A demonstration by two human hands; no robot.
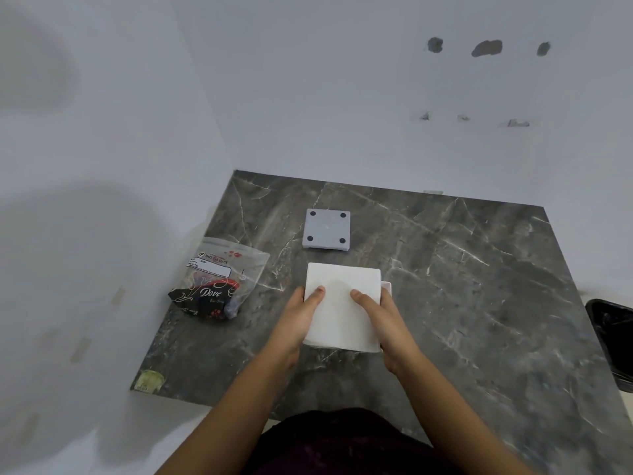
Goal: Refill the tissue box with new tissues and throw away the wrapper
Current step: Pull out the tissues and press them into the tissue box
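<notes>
A white stack of tissues (342, 303) sits in the middle of the dark marble counter (479, 286), held from both sides. My left hand (301, 317) grips its left edge with the thumb on top. My right hand (383, 317) grips its right edge, thumb also on top. A white corner of the tissue box (387, 286) peeks out from under the stack at the right. The grey square box lid (327, 229) lies further back, underside up, with dark pads at its corners. The emptied plastic wrapper (219, 279) lies crumpled at the left.
White walls close the counter at the back and the left. A black-lined bin (613, 341) stands off the counter's right edge. A small sticker (149, 380) marks the counter's front left corner.
</notes>
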